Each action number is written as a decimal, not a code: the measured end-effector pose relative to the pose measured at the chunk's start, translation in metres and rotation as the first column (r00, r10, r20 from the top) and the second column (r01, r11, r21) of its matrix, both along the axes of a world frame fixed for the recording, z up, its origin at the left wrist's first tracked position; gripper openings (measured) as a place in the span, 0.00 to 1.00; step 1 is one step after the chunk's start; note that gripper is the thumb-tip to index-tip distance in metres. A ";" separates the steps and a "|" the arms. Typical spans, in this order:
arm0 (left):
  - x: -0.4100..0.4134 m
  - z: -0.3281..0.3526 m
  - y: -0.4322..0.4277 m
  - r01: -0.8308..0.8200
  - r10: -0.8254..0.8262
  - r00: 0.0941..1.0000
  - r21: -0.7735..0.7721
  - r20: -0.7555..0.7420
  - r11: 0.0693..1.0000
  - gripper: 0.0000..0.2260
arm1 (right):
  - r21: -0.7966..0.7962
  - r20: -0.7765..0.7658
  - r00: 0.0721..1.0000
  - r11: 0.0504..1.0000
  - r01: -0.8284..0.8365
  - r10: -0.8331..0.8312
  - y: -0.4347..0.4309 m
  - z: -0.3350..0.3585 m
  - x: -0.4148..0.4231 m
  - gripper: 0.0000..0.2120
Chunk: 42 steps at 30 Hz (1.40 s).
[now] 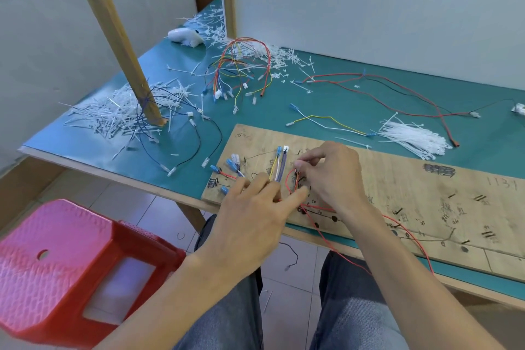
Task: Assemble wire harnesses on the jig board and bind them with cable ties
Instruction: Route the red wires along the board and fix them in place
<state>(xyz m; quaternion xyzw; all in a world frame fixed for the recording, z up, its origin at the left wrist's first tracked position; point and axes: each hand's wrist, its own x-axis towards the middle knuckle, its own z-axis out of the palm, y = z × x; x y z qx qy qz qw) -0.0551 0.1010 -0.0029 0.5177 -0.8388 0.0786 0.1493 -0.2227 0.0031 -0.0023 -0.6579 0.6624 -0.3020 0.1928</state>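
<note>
A wooden jig board [397, 185] lies on the green table, marked with black pen lines. Several wires with blue and white connectors [279, 163] lie on its left end. My left hand [252, 216] rests on that bundle, fingers curled over the wires near the blue terminals [231, 165]. My right hand [332, 176] pinches a red wire loop [291, 182] between thumb and forefinger right beside it. The red wire [409, 233] trails off the board's front edge toward my lap. A bundle of white cable ties [412, 139] lies just behind the board.
A finished multicoloured harness [241, 71] lies at the back amid cut tie ends. Long red and black wires [397, 94] spread at the right. A slanted wooden post [113, 37] stands in a heap of tie offcuts [119, 114]. A red plastic stool [65, 264] stands at lower left.
</note>
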 end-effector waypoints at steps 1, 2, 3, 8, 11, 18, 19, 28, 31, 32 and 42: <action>-0.003 0.000 -0.003 -0.014 0.014 1.000 -0.006 0.020 1.000 0.25 | 0.031 0.033 0.999 0.999 -0.008 0.007 -0.002 0.001 0.000 0.01; -0.004 -0.001 -0.004 -0.024 0.024 0.999 -0.009 0.035 1.000 0.25 | 0.067 0.069 0.998 0.998 -0.012 0.007 -0.004 0.002 -0.001 0.01; -0.005 -0.003 -0.005 -0.030 0.030 0.999 -0.012 0.041 0.999 0.24 | 0.105 0.108 0.994 0.994 -0.009 -0.002 -0.007 0.003 -0.002 0.02; -0.002 -0.017 -0.004 -0.057 0.058 0.998 0.026 -0.028 0.998 0.25 | 0.190 0.187 0.981 0.982 0.011 -0.047 -0.013 0.000 -0.010 0.05; -0.004 -0.017 -0.007 -0.077 0.077 0.995 0.011 -0.056 0.997 0.21 | 0.166 0.158 0.987 0.986 0.016 -0.043 -0.012 0.000 -0.008 0.07; -0.001 -0.012 -0.008 -0.054 0.037 0.968 -0.061 -0.247 0.997 0.03 | 0.124 0.121 0.993 0.992 -0.006 -0.009 -0.006 0.000 -0.009 0.04; 0.001 -0.012 -0.008 -0.055 0.041 0.969 -0.054 -0.245 0.997 0.04 | 0.126 0.113 0.994 0.992 -0.009 -0.006 -0.006 0.001 -0.009 0.04; 0.002 -0.006 -0.010 0.017 -0.004 0.953 0.040 -0.302 0.999 0.05 | 0.052 -0.139 0.988 0.997 -0.063 0.070 0.022 0.013 -0.009 0.11; 0.000 -0.007 -0.010 0.038 -0.028 0.946 0.023 -0.322 0.999 0.04 | -0.139 -0.120 0.989 0.984 -0.108 0.091 0.066 0.018 -0.016 0.11; 0.000 -0.007 -0.010 0.046 -0.040 0.942 0.011 -0.332 0.999 0.04 | -0.139 -0.173 0.977 0.979 -0.151 0.126 0.084 0.017 -0.021 0.12; -0.004 -0.015 -0.008 0.082 -0.082 0.923 -0.016 -0.376 0.997 0.06 | 0.039 -0.457 0.854 0.965 -0.260 0.248 0.128 0.001 -0.038 0.08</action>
